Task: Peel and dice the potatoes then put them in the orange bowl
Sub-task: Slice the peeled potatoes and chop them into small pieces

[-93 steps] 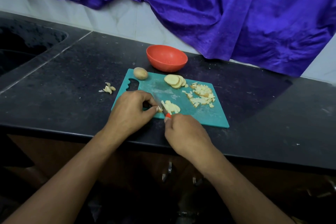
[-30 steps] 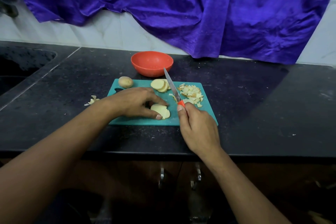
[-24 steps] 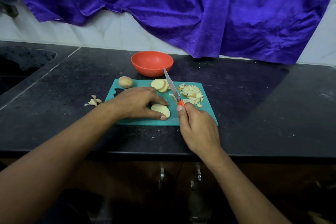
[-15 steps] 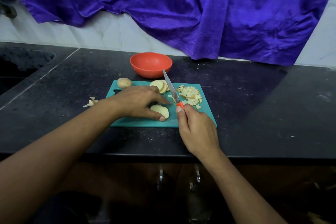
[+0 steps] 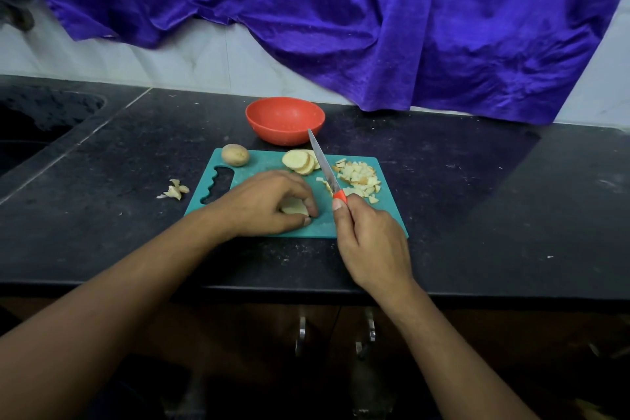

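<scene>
The left hand is curling over a few pale peeled potato slices near the front of the teal plastic cutting board. Its grip is pinching them between thumb and fingertips, probably to keep them squared up and steady for the next cuts. The right hand is holding its grip clamped round the orange handle of a slim steel-bladed knife, with the forefinger lying along the handle toward the blade. The blade is pointing away and slightly up, with its tip showing in front of the bowl. It seems to be waiting clear of the left fingers while the slices are being arranged.

A heap of small diced potato pieces is lying on the board's right side, out of the cutting spot. A fanned stack of round peeled slices is waiting at the far edge, just left of the blade. One whole brown unpeeled potato is sitting at the far left corner, beside the board's wavy handle cut-out.

The round orange plastic bowl is standing on the black stone table just beyond the board, close enough to scrape into, and no potato is showing inside it. A few pale peel scraps are lying on the table left of the board, kept apart from the cut pieces. Dicing looks to be partway done.
</scene>
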The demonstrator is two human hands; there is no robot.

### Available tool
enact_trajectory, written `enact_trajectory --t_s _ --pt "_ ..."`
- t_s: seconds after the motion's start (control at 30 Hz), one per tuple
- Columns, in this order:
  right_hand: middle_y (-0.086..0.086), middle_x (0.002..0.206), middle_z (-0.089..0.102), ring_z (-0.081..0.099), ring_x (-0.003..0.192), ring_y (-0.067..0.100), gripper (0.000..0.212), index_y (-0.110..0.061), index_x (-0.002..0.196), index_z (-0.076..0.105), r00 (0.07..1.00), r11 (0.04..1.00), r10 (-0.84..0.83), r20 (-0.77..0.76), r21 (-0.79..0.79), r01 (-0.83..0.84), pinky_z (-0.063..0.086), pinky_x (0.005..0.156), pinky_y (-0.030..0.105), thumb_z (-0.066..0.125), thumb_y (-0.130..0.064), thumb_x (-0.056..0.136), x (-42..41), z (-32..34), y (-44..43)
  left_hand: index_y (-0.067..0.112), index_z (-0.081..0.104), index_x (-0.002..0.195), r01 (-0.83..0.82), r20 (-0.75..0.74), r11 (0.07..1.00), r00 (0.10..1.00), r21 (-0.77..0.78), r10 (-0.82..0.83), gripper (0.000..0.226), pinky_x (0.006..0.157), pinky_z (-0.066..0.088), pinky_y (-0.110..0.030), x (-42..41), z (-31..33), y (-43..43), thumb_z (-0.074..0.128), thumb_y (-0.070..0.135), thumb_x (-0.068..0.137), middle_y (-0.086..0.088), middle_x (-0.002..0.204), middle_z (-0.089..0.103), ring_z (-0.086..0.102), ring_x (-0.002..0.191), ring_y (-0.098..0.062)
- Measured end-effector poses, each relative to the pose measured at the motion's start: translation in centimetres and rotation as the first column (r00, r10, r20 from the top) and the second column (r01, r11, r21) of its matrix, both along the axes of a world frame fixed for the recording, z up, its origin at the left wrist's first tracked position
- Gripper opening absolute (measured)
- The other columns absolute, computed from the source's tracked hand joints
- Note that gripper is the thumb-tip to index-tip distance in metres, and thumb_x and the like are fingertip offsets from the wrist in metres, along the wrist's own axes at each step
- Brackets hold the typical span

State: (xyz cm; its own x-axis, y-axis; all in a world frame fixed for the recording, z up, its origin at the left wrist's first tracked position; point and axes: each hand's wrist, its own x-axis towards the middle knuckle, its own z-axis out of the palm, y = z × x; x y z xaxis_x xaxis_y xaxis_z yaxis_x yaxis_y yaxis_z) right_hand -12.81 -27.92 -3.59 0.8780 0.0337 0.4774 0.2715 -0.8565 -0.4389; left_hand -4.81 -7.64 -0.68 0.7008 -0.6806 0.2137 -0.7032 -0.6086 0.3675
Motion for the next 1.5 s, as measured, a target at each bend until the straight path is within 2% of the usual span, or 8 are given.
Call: enact_trajectory --t_s 0.1,0.2,0.33,0.43,0.7,0.83,1.07,1.5 --pt "-0.01 0.06 0.049 0.049 0.051 0.008 0.033 -0.028 0.081 0.046 1.0 1.0 -0.001 -0.005 -0.001 0.001 0.026 0.049 0.022 0.037 -0.044 0.108 -0.1 0.1 0.1 0.031 0.078 0.1 0.032 -0.032 0.999 0.999 -0.023 -0.033 0.02 0.102 0.042 -0.023 -0.2 0.3 0.8 0.077 0.019 0.084 0.021 0.11 0.071 0.058 0.112 0.003" --pt "-0.01 0.061 0.049 0.05 0.052 0.008 0.032 -0.029 0.082 0.046 1.0 1.0 -0.001 -0.019 -0.005 0.001 0.026 0.05 0.022 0.037 -0.044 0.108 0.0 0.2 0.1 0.032 0.075 0.117 0.013 -0.061 0.998 0.998 -0.067 -0.018 0.036 0.11 0.036 -0.019 -0.5 0.1 1.5 0.079 0.019 0.084 0.02 0.124 0.068 0.054 0.123 0.003" --pt "-0.01 0.063 0.05 0.05 0.054 0.008 0.032 -0.03 0.083 0.045 1.0 1.0 -0.003 -0.031 -0.01 0.003 0.027 0.051 0.022 0.034 -0.047 0.108 -0.1 0.2 0.2 0.033 0.056 0.144 -0.193 -0.035 0.976 0.981 -0.099 0.191 0.069 0.112 0.034 -0.025 -1.2 -1.1 2.2 0.08 0.05 0.082 0.014 0.143 0.055 0.044 0.133 -0.003" --pt "-0.01 0.064 0.05 0.05 0.055 0.008 0.033 -0.029 0.084 0.047 1.0 1.0 -0.005 -0.03 -0.023 0.004 0.027 0.05 0.023 0.035 -0.047 0.108 -0.1 0.2 0.2 0.029 0.054 0.146 -0.312 -0.015 0.949 0.95 -0.052 0.312 0.083 0.108 0.039 -0.036 -1.6 -2.0 2.4 0.07 0.07 0.076 0.008 0.137 0.056 0.046 0.128 -0.012" --pt "-0.009 0.063 0.051 0.051 0.054 0.009 0.033 -0.028 0.085 0.049 0.999 0.999 -0.012 -0.047 -0.04 0.01 0.028 0.05 0.023 0.035 -0.046 0.108 -0.3 0.5 0.5 0.038 0.061 0.133 -0.329 -0.045 0.943 0.944 -0.053 0.327 0.071 0.105 0.04 -0.045 -1.1 -2.3 2.0 0.057 0.072 0.071 0.013 0.12 0.056 0.047 0.117 -0.013" --pt "-0.01 0.062 0.051 0.051 0.053 0.009 0.036 -0.027 0.084 0.05 0.999 0.997 -0.02 -0.05 -0.08 0.016 0.031 0.049 0.025 0.033 -0.047 0.108 -0.3 0.6 0.6 0.041 0.059 0.136 -0.274 -0.097 0.959 0.959 -0.07 0.267 0.069 0.106 0.037 -0.04 -1.0 -2.1 2.6 0.061 0.067 0.073 0.018 0.122 0.054 0.044 0.117 -0.008" --pt "-0.006 0.076 0.06 0.057 0.065 0.01 0.038 -0.022 0.092 0.058 0.96 0.998 -0.067 -0.271 -0.026 0.062 0.037 0.053 0.028 0.035 -0.046 0.109 -1.2 2.1 1.0 0.031 0.059 0.138 -0.339 -0.074 0.931 0.94 -0.137 0.332 0.07 0.106 0.038 -0.035 -1.9 -2.7 2.6 0.067 0.064 0.076 0.01 0.125 0.056 0.046 0.122 -0.011" --pt "-0.003 0.085 0.057 0.058 0.079 0.015 0.031 -0.02 0.096 0.058 0.858 0.959 -0.173 -0.484 -0.283 0.033 0.045 0.065 0.034 0.038 -0.039 0.108 -2.9 5.8 5.1 0.027 0.062 0.134 -0.417 0.007 0.892 0.905 -0.174 0.425 0.059 0.099 0.042 -0.033 -2.9 -3.0 1.6 0.072 0.055 0.082 0.007 0.118 0.057 0.046 0.119 -0.013"
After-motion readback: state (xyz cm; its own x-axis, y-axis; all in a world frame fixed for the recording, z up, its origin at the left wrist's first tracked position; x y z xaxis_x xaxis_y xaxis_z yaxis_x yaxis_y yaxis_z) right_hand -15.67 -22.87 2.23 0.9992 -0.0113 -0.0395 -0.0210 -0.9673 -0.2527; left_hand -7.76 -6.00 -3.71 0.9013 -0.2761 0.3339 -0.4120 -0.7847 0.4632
